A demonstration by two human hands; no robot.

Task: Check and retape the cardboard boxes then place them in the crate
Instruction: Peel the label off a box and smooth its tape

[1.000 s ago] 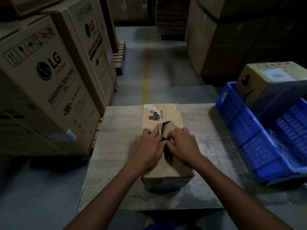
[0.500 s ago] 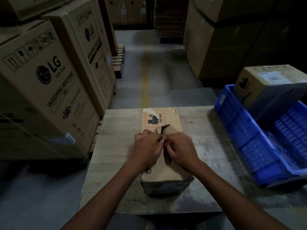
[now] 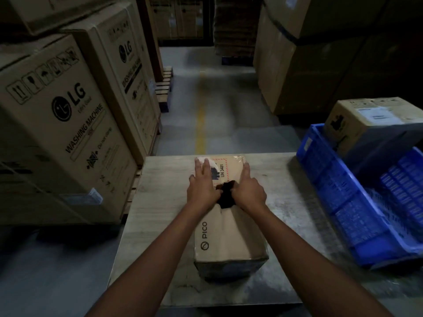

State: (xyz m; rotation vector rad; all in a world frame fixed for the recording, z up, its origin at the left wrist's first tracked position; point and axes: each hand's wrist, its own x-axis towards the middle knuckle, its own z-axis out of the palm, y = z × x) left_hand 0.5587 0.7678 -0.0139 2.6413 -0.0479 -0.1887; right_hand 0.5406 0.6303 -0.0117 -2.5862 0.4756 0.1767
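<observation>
1 small box (image 3: 229, 227) lies on the table (image 3: 160, 202), 1 more box (image 3: 366, 124) in the blue crate (image 3: 332, 191) at the right edge. Left hand (image 3: 202, 191) and right hand (image 3: 249, 191) press it, fingers spread flat; bare tabletop either side

Both forearms are bare from the near edge of the view up to the wrists, with no sleeve showing. The left hand (image 3: 202, 191) and right hand (image 3: 248, 193) are bare too, without gloves.
</observation>
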